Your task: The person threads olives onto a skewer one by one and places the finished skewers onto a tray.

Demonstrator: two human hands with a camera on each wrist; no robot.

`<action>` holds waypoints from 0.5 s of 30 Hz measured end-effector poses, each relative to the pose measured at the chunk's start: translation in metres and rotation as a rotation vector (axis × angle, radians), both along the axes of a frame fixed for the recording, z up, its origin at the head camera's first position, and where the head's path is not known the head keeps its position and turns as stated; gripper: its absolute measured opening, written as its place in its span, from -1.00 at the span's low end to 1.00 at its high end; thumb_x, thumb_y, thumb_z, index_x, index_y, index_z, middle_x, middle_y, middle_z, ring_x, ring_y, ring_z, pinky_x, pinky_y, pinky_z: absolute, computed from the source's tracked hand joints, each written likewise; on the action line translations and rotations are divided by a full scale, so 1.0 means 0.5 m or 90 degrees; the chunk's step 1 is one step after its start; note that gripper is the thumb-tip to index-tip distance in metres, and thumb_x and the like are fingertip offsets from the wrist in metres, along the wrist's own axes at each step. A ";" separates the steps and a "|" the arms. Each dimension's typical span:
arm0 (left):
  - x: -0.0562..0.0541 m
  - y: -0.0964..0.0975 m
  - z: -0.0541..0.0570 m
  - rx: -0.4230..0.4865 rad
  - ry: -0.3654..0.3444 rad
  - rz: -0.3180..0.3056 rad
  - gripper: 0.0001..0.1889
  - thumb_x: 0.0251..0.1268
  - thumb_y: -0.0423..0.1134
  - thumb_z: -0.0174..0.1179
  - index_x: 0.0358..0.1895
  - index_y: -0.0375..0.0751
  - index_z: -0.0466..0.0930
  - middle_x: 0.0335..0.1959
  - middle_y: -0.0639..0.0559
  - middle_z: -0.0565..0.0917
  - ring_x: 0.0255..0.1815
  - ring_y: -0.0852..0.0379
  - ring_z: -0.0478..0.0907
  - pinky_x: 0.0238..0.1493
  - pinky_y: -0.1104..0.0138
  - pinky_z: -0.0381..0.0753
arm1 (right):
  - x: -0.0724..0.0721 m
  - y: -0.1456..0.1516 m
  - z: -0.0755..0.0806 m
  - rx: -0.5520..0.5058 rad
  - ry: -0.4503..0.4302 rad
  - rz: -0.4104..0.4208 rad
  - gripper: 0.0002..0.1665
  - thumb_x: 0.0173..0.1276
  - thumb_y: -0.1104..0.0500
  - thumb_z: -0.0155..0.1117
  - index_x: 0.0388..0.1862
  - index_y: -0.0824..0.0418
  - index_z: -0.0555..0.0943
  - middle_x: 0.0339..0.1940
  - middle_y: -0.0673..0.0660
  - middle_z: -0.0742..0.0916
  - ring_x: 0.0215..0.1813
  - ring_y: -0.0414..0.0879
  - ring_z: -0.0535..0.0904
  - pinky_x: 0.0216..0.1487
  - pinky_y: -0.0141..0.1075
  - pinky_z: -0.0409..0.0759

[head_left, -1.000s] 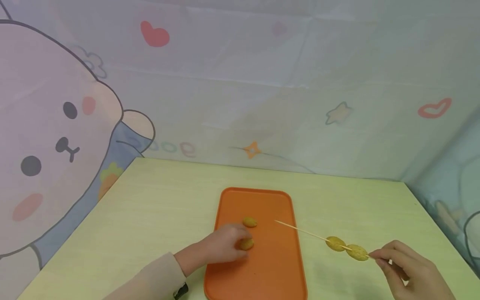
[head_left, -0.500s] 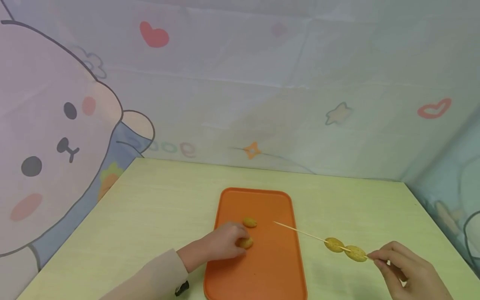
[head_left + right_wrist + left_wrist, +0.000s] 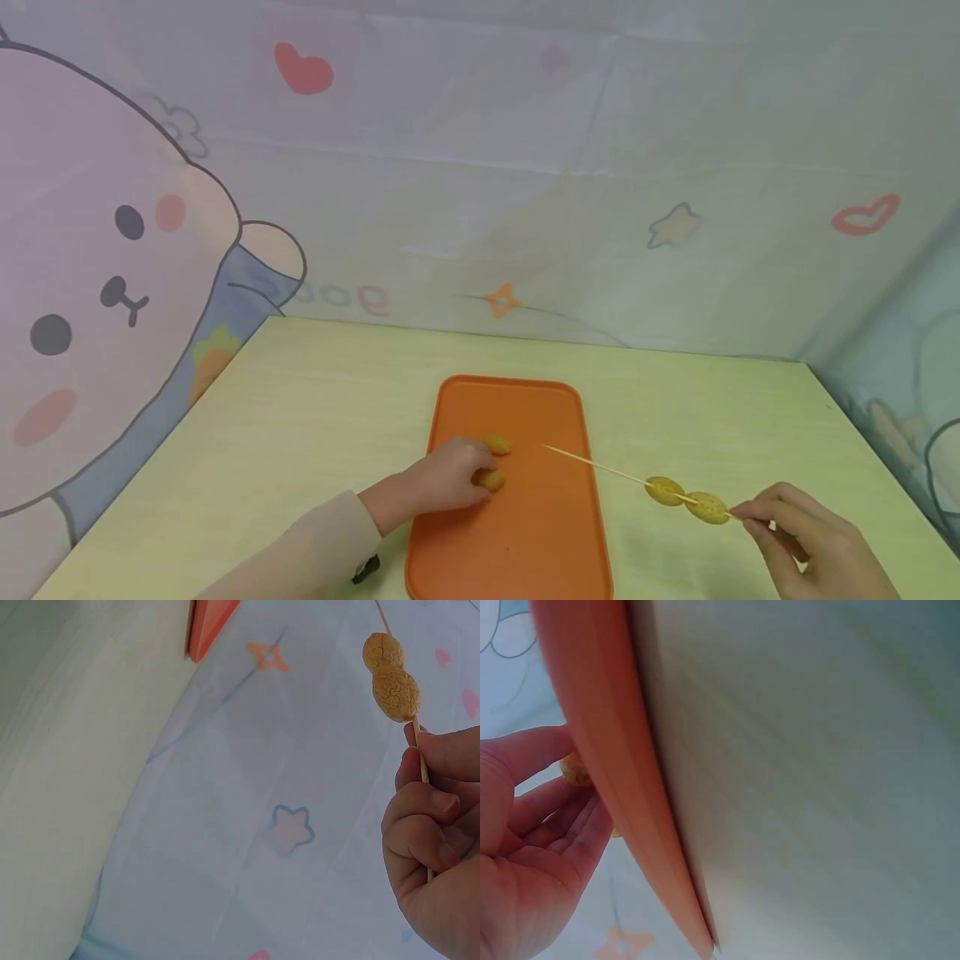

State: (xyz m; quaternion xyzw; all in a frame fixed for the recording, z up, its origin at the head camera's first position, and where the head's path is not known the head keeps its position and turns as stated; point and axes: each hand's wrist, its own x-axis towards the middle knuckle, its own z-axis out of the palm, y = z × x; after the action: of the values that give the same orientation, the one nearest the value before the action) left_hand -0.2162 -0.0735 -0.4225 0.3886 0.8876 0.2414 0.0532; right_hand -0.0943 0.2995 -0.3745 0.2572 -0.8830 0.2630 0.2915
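Note:
My right hand (image 3: 817, 533) grips the blunt end of a thin wooden skewer (image 3: 596, 463), its fingers curled round the stick in the right wrist view. Two yellow-brown oval food balls are threaded close to those fingers, one nearer ball (image 3: 396, 694) and one farther ball (image 3: 383, 654). The skewer's bare pointed end reaches left over the orange tray (image 3: 525, 550). At the tray's left side, my left hand (image 3: 453, 475) pinches another oval food ball (image 3: 491, 479) between thumb and fingers. Just beyond it on the tray lies one more food ball (image 3: 497, 445), partly covered by that hand.
The tray lies on a pale yellow-green table (image 3: 337, 400). A printed cloth (image 3: 480, 167) with hearts, stars and a cartoon bear hangs behind the table. A small black object (image 3: 366, 570) shows under the left sleeve (image 3: 322, 542).
My left hand has closed in on the nearer food ball and shifted slightly away with it, toward the other ball. My right hand and the skewer have drifted slightly left.

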 end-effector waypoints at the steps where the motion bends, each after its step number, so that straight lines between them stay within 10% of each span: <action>1: 0.000 0.000 0.000 -0.002 0.001 0.000 -0.91 0.05 -0.41 0.39 -0.40 -0.24 0.65 -0.50 0.11 0.45 -0.45 0.27 0.24 -0.40 0.47 0.28 | 0.000 0.000 0.000 0.000 0.001 0.003 -0.86 0.39 0.29 0.20 -0.30 0.10 0.66 -0.37 -0.25 0.51 -0.55 -0.49 0.23 -0.58 -0.64 0.22; 10: -0.002 -0.001 -0.003 -0.003 0.016 -0.006 -0.89 0.04 -0.45 0.34 -0.46 -0.24 0.58 -0.55 0.09 0.34 -0.46 0.26 0.20 -0.40 0.45 0.24 | -0.003 -0.005 -0.001 -0.001 0.006 0.010 -0.80 0.46 0.13 0.11 -0.30 0.10 0.67 -0.38 -0.24 0.51 -0.55 -0.49 0.20 -0.60 -0.60 0.20; 15: -0.002 -0.003 -0.002 0.012 0.045 -0.014 -0.95 0.06 -0.45 0.30 -0.40 -0.27 0.64 -0.34 -0.02 0.63 -0.36 0.25 0.42 -0.31 0.49 0.39 | -0.009 -0.009 0.001 -0.006 0.012 0.028 -0.57 0.47 -0.10 -0.05 -0.29 0.11 0.67 -0.38 -0.22 0.51 -0.55 -0.49 0.20 -0.59 -0.62 0.20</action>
State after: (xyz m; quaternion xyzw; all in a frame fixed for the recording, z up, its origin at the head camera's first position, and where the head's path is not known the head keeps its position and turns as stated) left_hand -0.2171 -0.0752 -0.4235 0.4074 0.8821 0.2355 0.0207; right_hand -0.0987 0.2953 -0.3739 0.2772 -0.8732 0.2713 0.2951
